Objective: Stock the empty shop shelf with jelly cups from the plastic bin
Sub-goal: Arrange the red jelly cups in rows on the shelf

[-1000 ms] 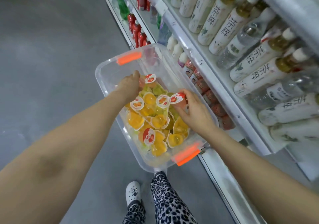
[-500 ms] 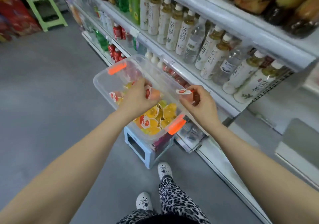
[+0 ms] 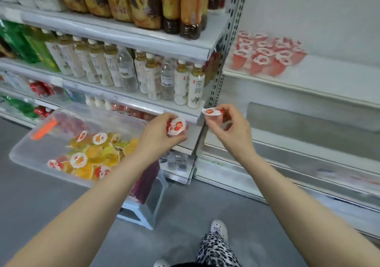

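In front of the shelving, on my head-camera feed, both hands are raised between the bin and the right-hand bay. The left hand (image 3: 158, 136) has its fingers curled round a red jelly cup (image 3: 175, 126), with the printed lid tilted toward me. The right hand (image 3: 233, 132) pinches a second jelly cup (image 3: 212, 116) at its rim, lid up, just beside the perforated post (image 3: 223, 65) that divides the two bays. Low on the left I see the clear plastic bin (image 3: 26, 153) above a pale stool (image 3: 148, 211), holding a heap of loose cups (image 3: 96, 155), mostly yellow and orange. On the white shelf (image 3: 329, 81) at upper right stands a blurred cluster of red cups (image 3: 267, 55). Tea bottles (image 3: 193, 87) line the shelf left of the post.
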